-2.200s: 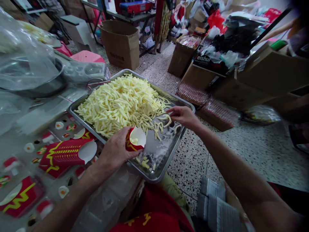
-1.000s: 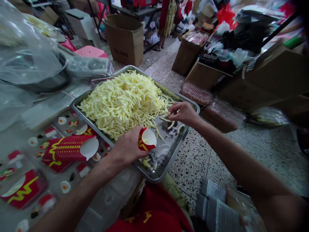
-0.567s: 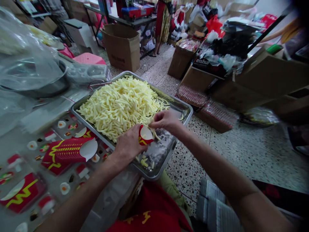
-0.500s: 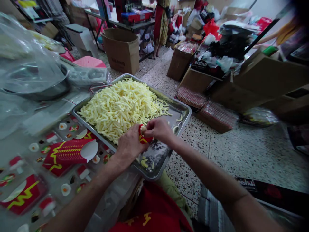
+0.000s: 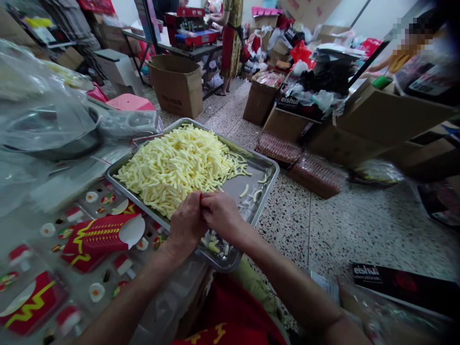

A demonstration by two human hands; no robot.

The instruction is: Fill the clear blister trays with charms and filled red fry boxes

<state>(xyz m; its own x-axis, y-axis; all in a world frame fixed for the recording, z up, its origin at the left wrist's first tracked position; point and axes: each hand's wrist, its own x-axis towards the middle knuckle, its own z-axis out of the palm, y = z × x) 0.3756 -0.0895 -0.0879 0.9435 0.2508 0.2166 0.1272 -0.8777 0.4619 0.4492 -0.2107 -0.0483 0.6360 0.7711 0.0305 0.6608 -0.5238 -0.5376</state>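
Red carton (image 5: 201,196), mostly hidden mid-frame and gripped by my left hand (image 5: 187,221), could buckle if my right hand (image 5: 223,214), touching my left, its own grip unclear, pushes too hard.

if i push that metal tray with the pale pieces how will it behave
The metal tray is probably stiff, given its raised sides. The heaped pale pieces look loose, so a shove could slide some. They crowd one side, so weight is likely uneven.

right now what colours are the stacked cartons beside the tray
Stacked cartons: red with yellow markings, white inside; best seen in the head view.
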